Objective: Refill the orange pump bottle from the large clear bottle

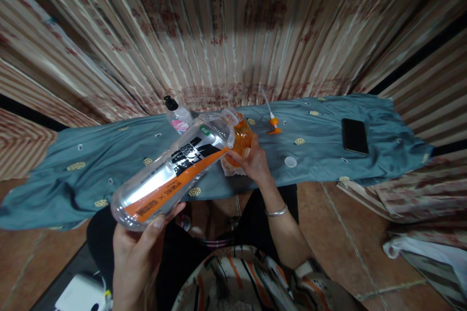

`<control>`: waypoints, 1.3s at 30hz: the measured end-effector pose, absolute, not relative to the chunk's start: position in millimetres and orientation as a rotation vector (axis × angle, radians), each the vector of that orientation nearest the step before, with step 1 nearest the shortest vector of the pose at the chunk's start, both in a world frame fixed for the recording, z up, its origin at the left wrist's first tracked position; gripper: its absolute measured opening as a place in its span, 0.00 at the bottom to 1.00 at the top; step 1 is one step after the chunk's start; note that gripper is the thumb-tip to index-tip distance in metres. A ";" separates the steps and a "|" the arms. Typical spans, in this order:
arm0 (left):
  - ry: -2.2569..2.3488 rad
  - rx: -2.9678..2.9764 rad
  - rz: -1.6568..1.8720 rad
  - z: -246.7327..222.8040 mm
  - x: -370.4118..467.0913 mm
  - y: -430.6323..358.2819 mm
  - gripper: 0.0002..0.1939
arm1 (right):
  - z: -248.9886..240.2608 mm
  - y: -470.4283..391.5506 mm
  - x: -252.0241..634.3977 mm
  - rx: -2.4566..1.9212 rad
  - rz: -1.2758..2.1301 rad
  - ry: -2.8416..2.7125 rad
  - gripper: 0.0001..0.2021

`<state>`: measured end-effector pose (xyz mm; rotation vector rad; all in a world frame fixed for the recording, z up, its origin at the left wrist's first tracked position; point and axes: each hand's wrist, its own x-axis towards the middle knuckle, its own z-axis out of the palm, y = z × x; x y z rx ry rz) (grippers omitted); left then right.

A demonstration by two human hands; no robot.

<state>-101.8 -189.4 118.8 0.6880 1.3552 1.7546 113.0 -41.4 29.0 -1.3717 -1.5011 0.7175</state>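
A large clear bottle (175, 170) with a silver and orange label is tilted, its neck toward the upper right. My left hand (140, 248) grips its base from below. The bottle's mouth meets the top of a translucent orange bottle (241, 138), which my right hand (254, 160) holds by its side over the cloth. Whether liquid passes between them is too small to tell. An orange pump head (274, 124) with a long clear tube lies on the cloth to the right, and a round whitish cap (291, 162) lies nearer me.
A blue-green patterned cloth (317, 150) covers the narrow table. A black-capped clear bottle (178, 115) stands behind the large bottle. A black phone (354, 136) lies at the right. Curtains (233, 34) hang behind; a white device (82, 294) is at lower left.
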 end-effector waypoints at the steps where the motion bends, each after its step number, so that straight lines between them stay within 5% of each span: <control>1: 1.359 0.694 1.758 117.7 -102.7 -189.1 0.27 | 28.8 -41.2 112.9 -1.370 0.717 -1.498 0.32; 39: 1.378 0.734 1.739 115.1 -105.2 -189.9 0.27 | 32.7 -40.7 112.5 -1.385 0.736 -1.500 0.31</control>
